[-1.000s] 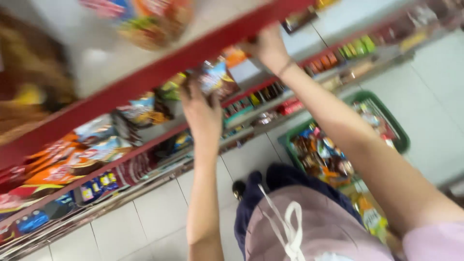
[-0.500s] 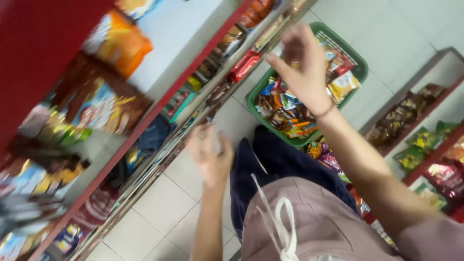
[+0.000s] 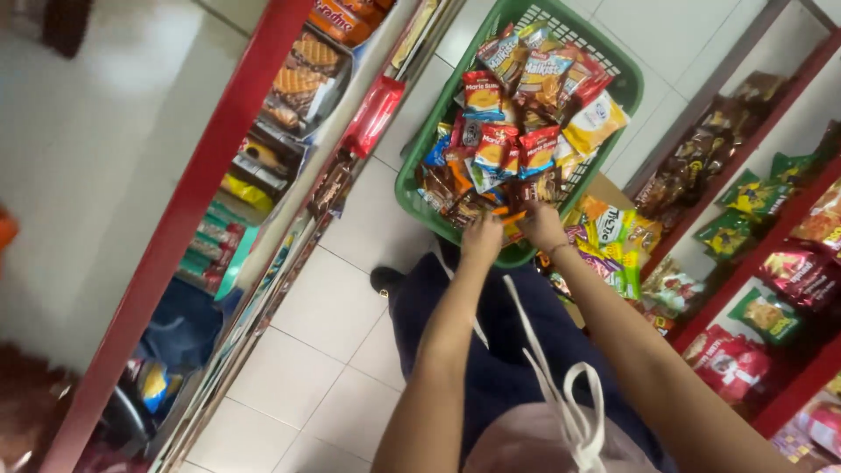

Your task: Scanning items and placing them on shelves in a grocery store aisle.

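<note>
Red, yellow snack packets point(image 3: 517, 131) heaped in green basket point(image 3: 412, 175).

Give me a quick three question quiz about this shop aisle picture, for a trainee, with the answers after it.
1. True or false: both hands reach into the green basket.
2. What fills the basket? A) fruit B) snack packets C) bottles
3. What colour are the shelf edges?

Key:
1. True: the left hand and right hand are at its near edge, among the snack packets.
2. B.
3. Red, as on the left shelf edge.
</note>
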